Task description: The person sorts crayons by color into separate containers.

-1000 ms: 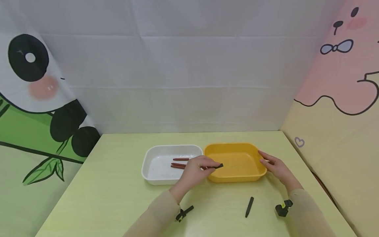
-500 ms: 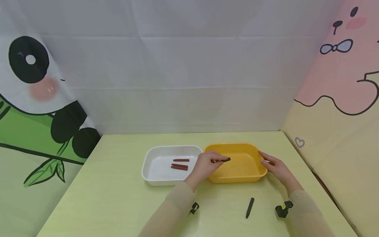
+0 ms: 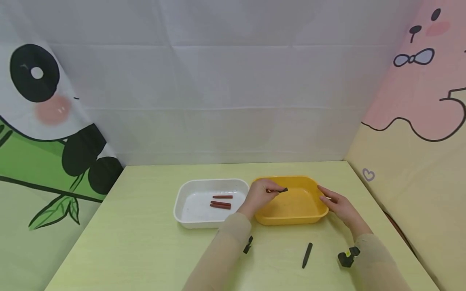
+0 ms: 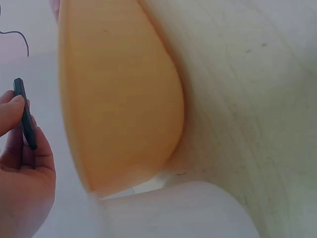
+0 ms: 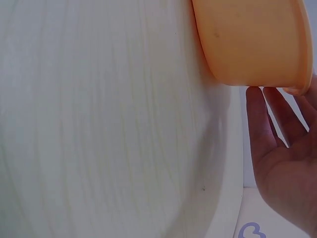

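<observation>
My left hand (image 3: 259, 195) pinches a black crayon (image 3: 282, 190) between thumb and fingers, over the left part of the yellow tray (image 3: 287, 221). In the left wrist view the crayon (image 4: 25, 114) slants across the fingers, thumb pressed on its side. My right hand (image 3: 341, 206) is at the tray's right end with its fingers extended. In the right wrist view those fingertips (image 5: 254, 91) touch the tray's outer wall (image 5: 255, 44). Left of the yellow tray, a white tray (image 3: 209, 224) holds several reddish-brown crayons (image 3: 220, 205).
Another black crayon (image 3: 307, 255) lies on the pale yellow table (image 3: 145, 242), in front of the yellow tray. The two trays stand side by side, ends close together. A white backdrop (image 3: 233, 101) rises behind the table, with cartoon-printed panels at both sides.
My left hand has moved right and farther back with the black crayon, from the gap between the trays to over the yellow one. The right hand stays where it was.
</observation>
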`<action>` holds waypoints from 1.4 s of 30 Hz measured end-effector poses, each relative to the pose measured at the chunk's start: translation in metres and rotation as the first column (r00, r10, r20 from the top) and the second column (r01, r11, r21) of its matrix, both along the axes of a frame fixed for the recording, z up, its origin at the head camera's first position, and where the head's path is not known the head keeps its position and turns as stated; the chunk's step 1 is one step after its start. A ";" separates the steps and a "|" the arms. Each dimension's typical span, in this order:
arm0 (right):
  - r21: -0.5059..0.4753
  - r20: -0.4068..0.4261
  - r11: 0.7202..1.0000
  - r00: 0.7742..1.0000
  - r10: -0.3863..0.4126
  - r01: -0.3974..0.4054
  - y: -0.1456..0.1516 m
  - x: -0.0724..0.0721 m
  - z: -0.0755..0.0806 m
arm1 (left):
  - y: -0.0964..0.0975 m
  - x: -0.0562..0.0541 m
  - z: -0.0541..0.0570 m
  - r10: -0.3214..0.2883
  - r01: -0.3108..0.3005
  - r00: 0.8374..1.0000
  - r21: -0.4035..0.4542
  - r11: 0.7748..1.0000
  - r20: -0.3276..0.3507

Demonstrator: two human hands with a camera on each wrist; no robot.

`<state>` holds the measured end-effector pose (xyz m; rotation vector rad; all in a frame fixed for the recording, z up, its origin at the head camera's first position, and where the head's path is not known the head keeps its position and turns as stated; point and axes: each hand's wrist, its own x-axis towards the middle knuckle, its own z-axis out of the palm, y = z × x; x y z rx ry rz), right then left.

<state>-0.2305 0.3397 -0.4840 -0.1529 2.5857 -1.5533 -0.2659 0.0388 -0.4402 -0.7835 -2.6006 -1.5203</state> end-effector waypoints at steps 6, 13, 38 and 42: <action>-0.007 -0.007 1.000 1.000 0.004 -0.004 -0.001 -0.001 0.000 | 0.001 -0.006 -0.008 0.026 -0.027 0.999 -0.043 0.999 -0.030; 0.001 -0.004 1.000 1.000 0.003 -0.003 -0.001 -0.001 -0.001 | -0.001 -0.008 -0.008 0.089 -0.090 0.996 -0.048 0.995 -0.031; -0.004 0.028 1.000 1.000 -0.002 0.002 -0.001 -0.001 0.000 | -0.010 0.001 -0.005 0.131 -0.132 0.991 0.008 0.991 0.038; 0.003 0.031 1.000 0.999 -0.005 0.005 0.000 -0.001 0.000 | -0.017 0.009 0.004 0.087 -0.087 0.996 0.010 0.996 0.032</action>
